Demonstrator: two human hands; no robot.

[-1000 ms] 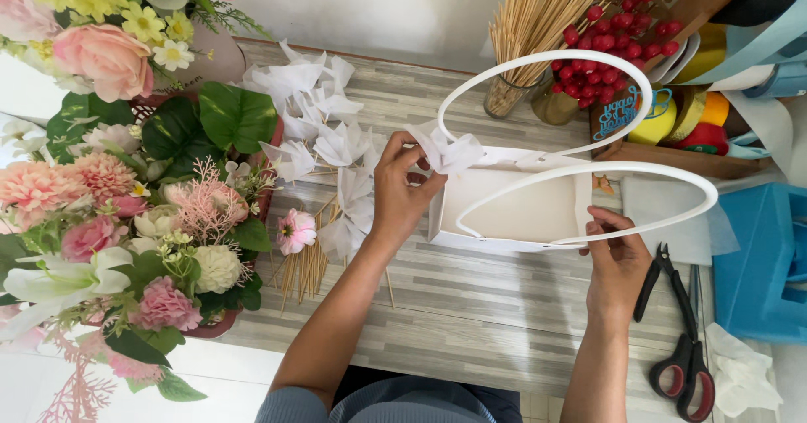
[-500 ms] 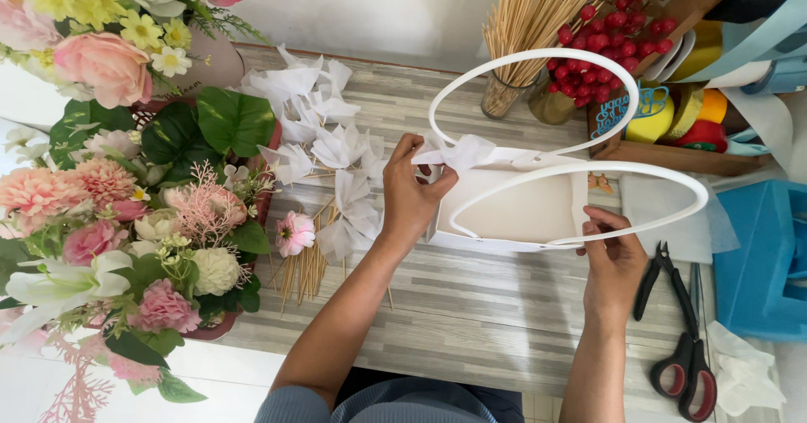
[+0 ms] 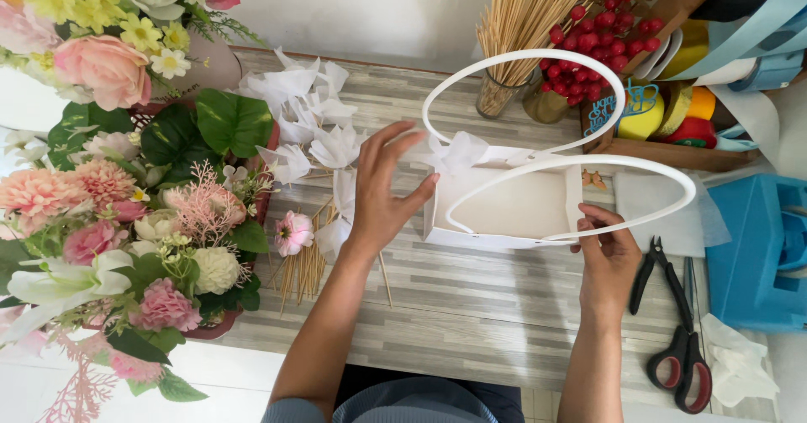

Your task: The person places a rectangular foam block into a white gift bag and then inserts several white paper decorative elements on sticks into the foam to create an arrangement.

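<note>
— What sort of place is this?

— A florist's workroom or craft corner, I'd say. The wood-grain bench (image 3: 471, 305) is crowded with a big arrangement of pink and cream flowers (image 3: 109, 221) and a heap of white ribbon bows (image 3: 307, 116).

— Anything else?

— A jar of wooden sticks (image 3: 513, 28), red berry sprigs (image 3: 593, 44), rolls of tape in a tray (image 3: 672, 120), plus scissors (image 3: 685, 339) and pliers (image 3: 647, 272).

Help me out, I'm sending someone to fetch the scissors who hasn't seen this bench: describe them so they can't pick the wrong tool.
Start at the white handled box mid-table, then go right past the right hand toward the blue case. The scissors lie in between, near the table's front edge. Red handle loops set them apart from the black pliers just above.
</note>
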